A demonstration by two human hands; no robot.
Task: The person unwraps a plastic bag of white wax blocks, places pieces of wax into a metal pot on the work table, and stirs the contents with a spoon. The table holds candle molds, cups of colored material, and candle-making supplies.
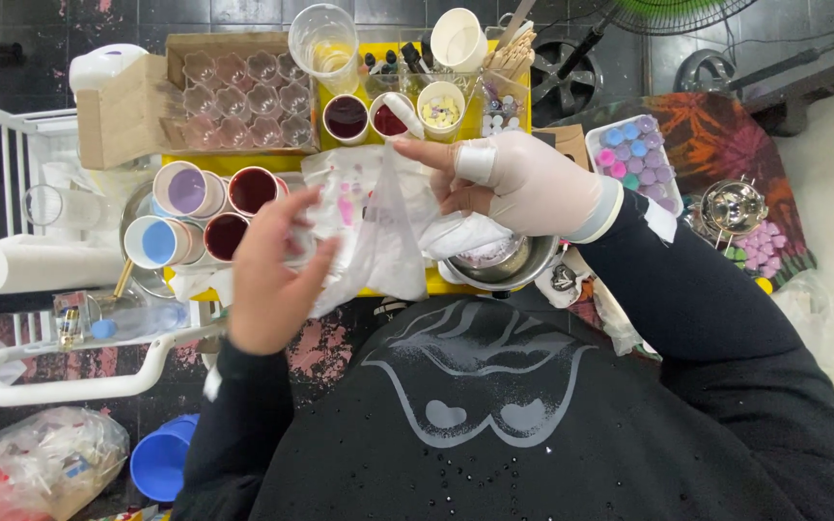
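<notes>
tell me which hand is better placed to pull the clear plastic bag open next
Probably the right hand: gloved, it already pinches the top edge of the clear plastic bag with its fingertips. The bare left hand cups the bag's side, steadying it, so it looks better suited to holding than pulling.

clear plastic bag (378,227), crumpled, held up

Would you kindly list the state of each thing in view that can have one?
Left hand: bare, gripping the clear plastic bag.
Right hand: gloved, pinching the bag's top.
Cardboard box: open, holding clear cups.
Metal bowl: upright.
Paper towel roll: lying sideways.
</notes>
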